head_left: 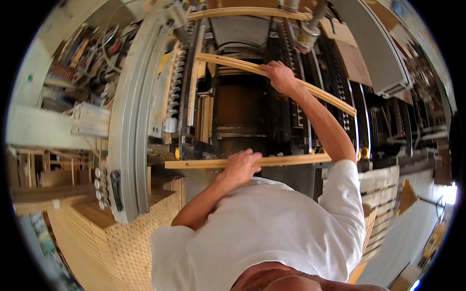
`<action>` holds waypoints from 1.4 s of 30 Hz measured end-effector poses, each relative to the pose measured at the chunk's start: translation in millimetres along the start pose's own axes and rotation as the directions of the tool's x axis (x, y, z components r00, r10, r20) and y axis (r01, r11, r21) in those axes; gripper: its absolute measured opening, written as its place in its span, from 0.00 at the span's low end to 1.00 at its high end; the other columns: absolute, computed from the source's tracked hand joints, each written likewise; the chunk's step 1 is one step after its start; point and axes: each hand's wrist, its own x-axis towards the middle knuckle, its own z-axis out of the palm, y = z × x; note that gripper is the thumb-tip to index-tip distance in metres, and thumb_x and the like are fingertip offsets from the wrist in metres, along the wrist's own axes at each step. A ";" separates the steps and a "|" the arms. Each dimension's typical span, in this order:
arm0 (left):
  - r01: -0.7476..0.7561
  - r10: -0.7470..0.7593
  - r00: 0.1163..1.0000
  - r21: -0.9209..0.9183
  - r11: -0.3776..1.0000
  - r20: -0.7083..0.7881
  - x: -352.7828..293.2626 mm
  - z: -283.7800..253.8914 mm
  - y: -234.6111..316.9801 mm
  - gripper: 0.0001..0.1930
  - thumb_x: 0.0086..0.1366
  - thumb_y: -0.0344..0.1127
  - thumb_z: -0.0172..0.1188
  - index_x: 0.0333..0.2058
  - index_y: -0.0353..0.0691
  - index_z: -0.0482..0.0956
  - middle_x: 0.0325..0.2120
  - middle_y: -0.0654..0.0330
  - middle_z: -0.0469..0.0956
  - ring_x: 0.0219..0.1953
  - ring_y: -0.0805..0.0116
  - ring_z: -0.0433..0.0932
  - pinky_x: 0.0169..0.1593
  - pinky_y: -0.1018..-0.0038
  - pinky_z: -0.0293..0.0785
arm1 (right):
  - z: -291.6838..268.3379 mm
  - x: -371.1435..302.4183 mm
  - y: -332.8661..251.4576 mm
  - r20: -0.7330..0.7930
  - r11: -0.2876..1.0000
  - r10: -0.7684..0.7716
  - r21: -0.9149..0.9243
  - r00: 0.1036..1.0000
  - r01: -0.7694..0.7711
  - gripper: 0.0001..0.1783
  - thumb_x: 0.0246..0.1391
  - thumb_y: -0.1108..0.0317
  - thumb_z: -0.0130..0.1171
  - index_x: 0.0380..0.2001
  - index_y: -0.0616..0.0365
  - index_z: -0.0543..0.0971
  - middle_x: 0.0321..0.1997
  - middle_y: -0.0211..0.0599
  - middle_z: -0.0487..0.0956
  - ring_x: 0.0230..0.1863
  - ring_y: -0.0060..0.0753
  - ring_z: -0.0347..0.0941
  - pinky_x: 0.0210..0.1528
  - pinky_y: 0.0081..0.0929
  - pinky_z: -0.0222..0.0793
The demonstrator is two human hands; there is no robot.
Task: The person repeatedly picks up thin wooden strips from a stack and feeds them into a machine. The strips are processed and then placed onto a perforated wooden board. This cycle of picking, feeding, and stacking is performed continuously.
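Observation:
My right hand reaches out over the machine and grips a long, pale wooden strip near its middle. That strip lies at a slant, its left end farther away and its right end nearer me. Close to my body, my left hand is closed over a second wooden strip, which runs nearly level from left to right. Part of this strip is covered by the hand. A third wooden strip lies across the far end of the machine.
Toothed chain rails run away from me along the machine. A grey metal beam stands at the left, and a cylindrical machine head hangs at the far right. Stacked wood pieces sit at lower left, a slatted wooden stack at right.

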 end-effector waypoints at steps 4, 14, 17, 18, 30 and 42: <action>0.141 -0.142 0.989 -0.018 0.990 -0.030 -42.4 -8.5 16.3 0.18 0.54 0.36 0.66 0.45 0.43 0.79 0.35 0.55 0.76 0.41 0.52 0.76 0.42 0.58 0.71 | 48.5 75.8 7.3 0.005 0.993 -0.098 -0.072 0.995 0.098 0.27 0.45 0.78 0.56 0.51 0.48 0.78 0.46 0.40 0.78 0.49 0.48 0.72 0.52 0.41 0.70; 0.529 -0.579 0.776 -0.241 0.814 -0.252 -113.6 -0.3 59.6 0.18 0.52 0.34 0.68 0.44 0.43 0.80 0.33 0.55 0.77 0.38 0.52 0.77 0.40 0.62 0.73 | 76.6 128.7 54.6 -0.148 0.971 -0.035 -0.237 0.988 -0.001 0.12 0.54 0.65 0.55 0.42 0.48 0.79 0.39 0.36 0.81 0.46 0.44 0.76 0.46 0.43 0.70; 0.579 -0.645 0.699 -0.284 0.764 -0.311 -123.0 10.6 59.1 0.18 0.52 0.35 0.67 0.44 0.44 0.80 0.34 0.54 0.78 0.39 0.51 0.77 0.42 0.62 0.74 | 79.2 137.4 48.9 -0.145 0.967 -0.078 -0.251 0.986 0.040 0.11 0.54 0.65 0.54 0.41 0.48 0.79 0.39 0.35 0.81 0.45 0.44 0.77 0.46 0.43 0.69; 0.597 -0.658 0.684 -0.275 0.753 -0.315 -124.7 11.8 57.6 0.18 0.52 0.35 0.67 0.44 0.44 0.80 0.34 0.53 0.78 0.38 0.50 0.77 0.42 0.62 0.74 | 79.5 138.4 48.2 -0.143 0.965 -0.077 -0.259 0.987 0.038 0.11 0.54 0.65 0.54 0.40 0.49 0.79 0.39 0.35 0.81 0.45 0.44 0.77 0.46 0.43 0.69; 0.687 -0.772 0.501 -0.362 0.630 -0.392 -168.4 -4.1 83.9 0.21 0.52 0.35 0.72 0.44 0.36 0.81 0.36 0.51 0.81 0.35 0.57 0.80 0.40 0.67 0.76 | 84.1 144.6 49.2 -0.119 0.956 -0.118 -0.284 0.986 0.080 0.09 0.54 0.64 0.53 0.38 0.50 0.78 0.38 0.37 0.81 0.44 0.46 0.77 0.46 0.45 0.69; 0.318 -0.747 -0.109 -0.735 0.599 -0.656 -374.9 -18.7 183.6 0.18 0.59 0.35 0.70 0.45 0.33 0.80 0.29 0.66 0.78 0.32 0.79 0.74 0.36 0.77 0.72 | 73.8 145.4 53.8 -0.010 0.948 0.040 -0.316 0.999 -0.041 0.29 0.57 0.48 0.57 0.56 0.53 0.74 0.55 0.45 0.76 0.55 0.51 0.73 0.53 0.49 0.69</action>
